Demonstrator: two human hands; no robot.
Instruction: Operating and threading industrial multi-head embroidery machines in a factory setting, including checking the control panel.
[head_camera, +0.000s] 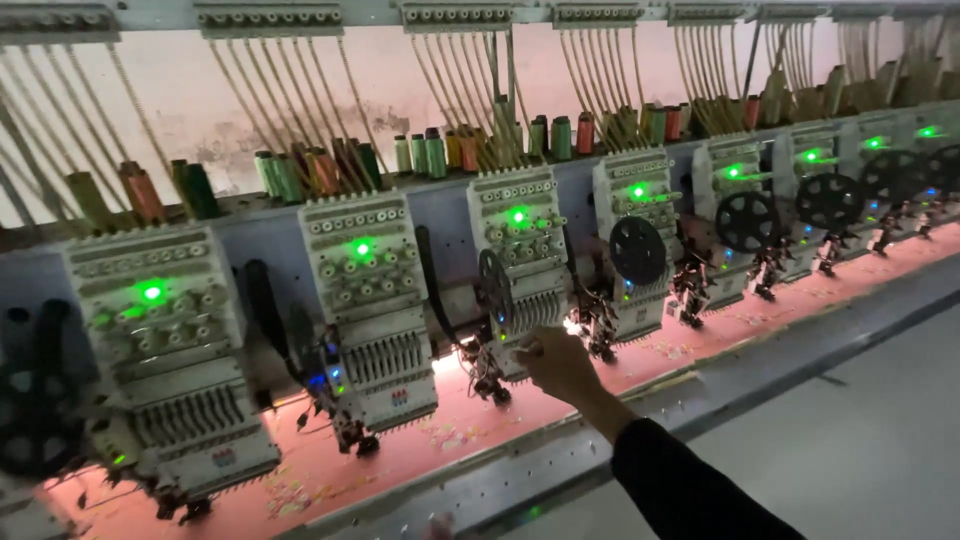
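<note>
Dark sleeve (690, 490) comes in nearest, bottom right, leading up to the right hand (562, 365). Sweeping from the left: embroidery heads with green lamps in a row over pink fabric (330, 465). At the third embroidery head (520, 265) the hand arrives, fingers curled narrow against its lower front, whether pinching anything, I cannot tell. Thread cones (430, 150) line the shelf above.
</note>
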